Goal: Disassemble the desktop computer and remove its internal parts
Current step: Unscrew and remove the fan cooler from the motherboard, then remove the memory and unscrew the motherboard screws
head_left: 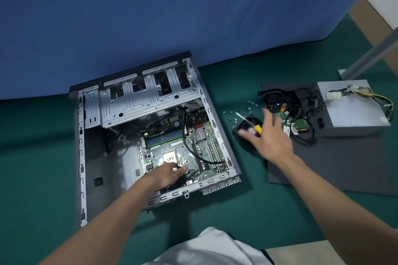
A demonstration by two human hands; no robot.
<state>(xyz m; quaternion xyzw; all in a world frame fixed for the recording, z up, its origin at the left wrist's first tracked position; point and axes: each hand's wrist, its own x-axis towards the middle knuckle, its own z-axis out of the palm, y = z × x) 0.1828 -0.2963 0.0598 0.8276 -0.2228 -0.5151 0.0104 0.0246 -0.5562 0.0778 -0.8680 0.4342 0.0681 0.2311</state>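
Green covering [247, 211] spreads under everything, with a blue cloth [150, 17] hanging behind. The computer case [80, 157] lies on its side on the green surface, its side open to the camera. The silver drive cage [148, 97] sits at the far end and the motherboard [204, 146] lies in the right half of the floor of the case. On the board are the memory sticks [163, 137], a small finned heatsink [199, 134] and the bare processor [170, 157]. A black cable [187, 144] loops across the board.

The left hand [170, 173] reaches into the case and rests on the board just in front of the processor, back of the hand up. Its fingers bend down at a dark connector, but I cannot tell whether they grip it.

The right hand [269, 135] is out to the right of the case, fingers spread and relaxed, and blurred. It hovers over a black fan [243, 135]. A screwdriver [256, 129] with a yellow and purple handle lies on the fan, at the thumb side of the palm.

Loose screws [247, 105] are scattered just beyond the fan. Further right, a dark grey panel [344, 157] carries a hard drive [301, 123], tangled black leads and the grey power supply [353, 109] with its coloured wires. A white garment [206, 247] shows at the bottom edge.
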